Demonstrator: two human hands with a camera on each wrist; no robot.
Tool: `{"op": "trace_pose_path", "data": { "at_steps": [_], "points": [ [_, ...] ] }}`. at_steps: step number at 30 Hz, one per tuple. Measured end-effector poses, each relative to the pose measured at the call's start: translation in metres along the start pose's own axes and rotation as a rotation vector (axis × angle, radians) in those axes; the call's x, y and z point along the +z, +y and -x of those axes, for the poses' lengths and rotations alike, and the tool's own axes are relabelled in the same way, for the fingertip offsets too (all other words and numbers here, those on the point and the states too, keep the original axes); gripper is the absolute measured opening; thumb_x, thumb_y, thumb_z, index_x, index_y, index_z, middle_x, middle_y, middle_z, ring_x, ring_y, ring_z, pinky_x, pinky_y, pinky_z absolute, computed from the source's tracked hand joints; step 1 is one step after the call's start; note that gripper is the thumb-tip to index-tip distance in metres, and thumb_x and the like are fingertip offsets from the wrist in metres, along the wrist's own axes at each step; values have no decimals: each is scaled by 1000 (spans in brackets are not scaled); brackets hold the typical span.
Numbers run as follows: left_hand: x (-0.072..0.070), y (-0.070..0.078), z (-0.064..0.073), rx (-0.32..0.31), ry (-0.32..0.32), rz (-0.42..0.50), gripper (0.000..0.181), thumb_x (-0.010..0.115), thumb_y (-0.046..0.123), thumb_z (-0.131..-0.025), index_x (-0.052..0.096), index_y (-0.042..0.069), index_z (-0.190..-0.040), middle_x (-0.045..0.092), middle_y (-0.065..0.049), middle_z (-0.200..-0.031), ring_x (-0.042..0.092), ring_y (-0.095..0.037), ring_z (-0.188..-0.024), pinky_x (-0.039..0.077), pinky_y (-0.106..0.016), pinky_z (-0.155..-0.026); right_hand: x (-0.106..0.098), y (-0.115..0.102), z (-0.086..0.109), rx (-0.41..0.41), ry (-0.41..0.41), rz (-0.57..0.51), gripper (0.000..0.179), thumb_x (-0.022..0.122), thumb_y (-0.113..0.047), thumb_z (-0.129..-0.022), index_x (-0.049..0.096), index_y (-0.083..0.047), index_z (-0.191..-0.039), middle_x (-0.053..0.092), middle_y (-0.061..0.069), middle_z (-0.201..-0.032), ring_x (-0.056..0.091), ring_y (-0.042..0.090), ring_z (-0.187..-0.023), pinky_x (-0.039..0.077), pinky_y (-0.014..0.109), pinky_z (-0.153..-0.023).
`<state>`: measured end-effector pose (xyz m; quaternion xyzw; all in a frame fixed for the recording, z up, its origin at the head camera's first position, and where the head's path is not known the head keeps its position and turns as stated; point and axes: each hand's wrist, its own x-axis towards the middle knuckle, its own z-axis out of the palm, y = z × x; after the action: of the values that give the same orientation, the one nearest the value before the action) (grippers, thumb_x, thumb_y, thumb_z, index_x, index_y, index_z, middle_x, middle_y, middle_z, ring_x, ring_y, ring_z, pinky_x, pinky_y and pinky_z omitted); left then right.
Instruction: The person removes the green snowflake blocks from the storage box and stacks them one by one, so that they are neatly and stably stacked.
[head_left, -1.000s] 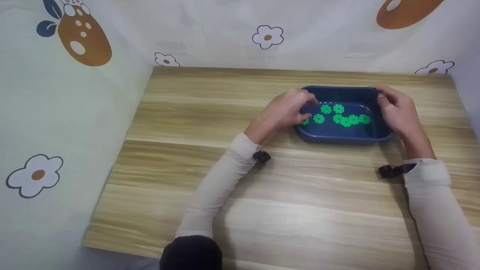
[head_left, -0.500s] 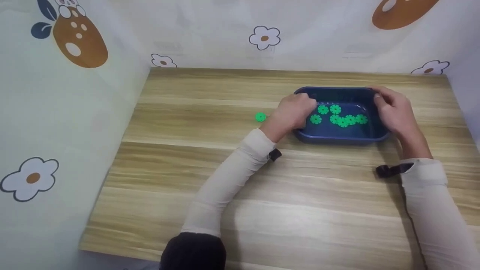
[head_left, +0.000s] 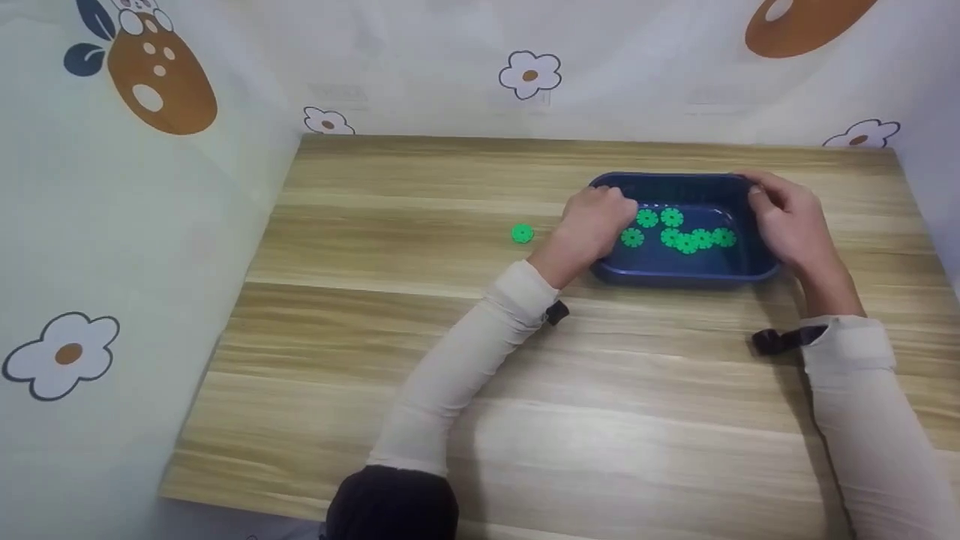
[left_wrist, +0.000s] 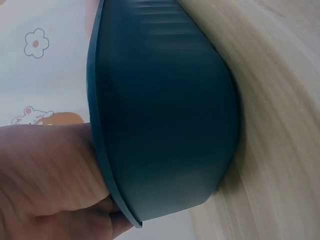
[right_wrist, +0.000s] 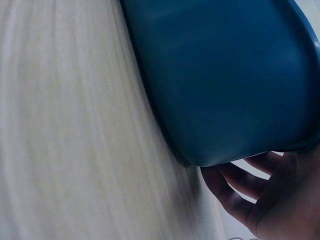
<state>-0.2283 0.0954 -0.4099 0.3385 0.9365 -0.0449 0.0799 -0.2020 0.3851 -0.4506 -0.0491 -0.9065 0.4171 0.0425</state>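
Observation:
A dark blue plastic bin [head_left: 686, 280] rests on the table toward the back right. Several green notched snowflake building discs [head_left: 701, 239] lie on its floor. My left hand [head_left: 594, 222] reaches over the bin's left rim, fingers bent down inside; the left wrist view shows the hand [left_wrist: 55, 175] against the rim, its fingertips hidden. Whether it pinches a disc does not show. My right hand [head_left: 787, 221] grips the bin's right end, thumb over the rim; in the right wrist view its fingers [right_wrist: 235, 192] touch the outer wall. A single green disc [head_left: 523, 233] lies on the table left of the bin.
The wood-grain table [head_left: 360, 337] spreads out left and in front of the bin. A patterned wall covering [head_left: 420, 67] stands along the back and left edges. Black wrist straps [head_left: 787, 341] with small cameras are on both sleeves.
My left hand has shifted slightly right and down into the bin, its fingers bending and covering the leftmost disc. The disc on the table has come into sight. My right hand keeps its grip.

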Motion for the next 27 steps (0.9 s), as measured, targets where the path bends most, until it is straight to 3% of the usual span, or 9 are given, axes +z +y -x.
{"op": "trace_pose_path", "data": {
  "at_steps": [3, 11, 20, 27],
  "points": [
    [1, 0, 0, 15, 1, -13, 31, 74, 14, -102, 75, 17, -133, 76, -5, -130, 69, -19, -114, 57, -35, -108, 0, 1, 0, 4, -4, -1, 44, 43, -36, -115, 68, -25, -149, 65, 9, -152, 56, 0, -129, 39, 21, -113],
    [5, -3, -2, 64, 18, -2, 43, 85, 32, -96, 75, 14, -133, 78, -4, -127, 68, -21, -113, 55, -37, -110, -1, 1, 0, 3, 3, 8, 43, 43, -36, -114, 68, -25, -148, 66, 10, -150, 56, 0, -125, 40, 21, -109],
    [14, -12, 4, 147, 121, 96, 33, 78, 33, -99, 76, 9, -121, 75, -7, -114, 65, -21, -100, 58, -37, -95, 0, 2, -1, -1, 3, 29, 44, 43, -36, -115, 68, -23, -148, 66, 12, -150, 56, -2, -124, 39, 20, -109],
    [16, -16, 6, 176, 160, 196, 44, 74, 32, -101, 68, 9, -138, 67, -8, -126, 67, -21, -107, 61, -36, -97, 0, 1, 0, -15, 13, 28, 43, 43, -36, -114, 70, -24, -146, 68, 12, -148, 55, -6, -120, 38, 17, -106]
  ]
}}
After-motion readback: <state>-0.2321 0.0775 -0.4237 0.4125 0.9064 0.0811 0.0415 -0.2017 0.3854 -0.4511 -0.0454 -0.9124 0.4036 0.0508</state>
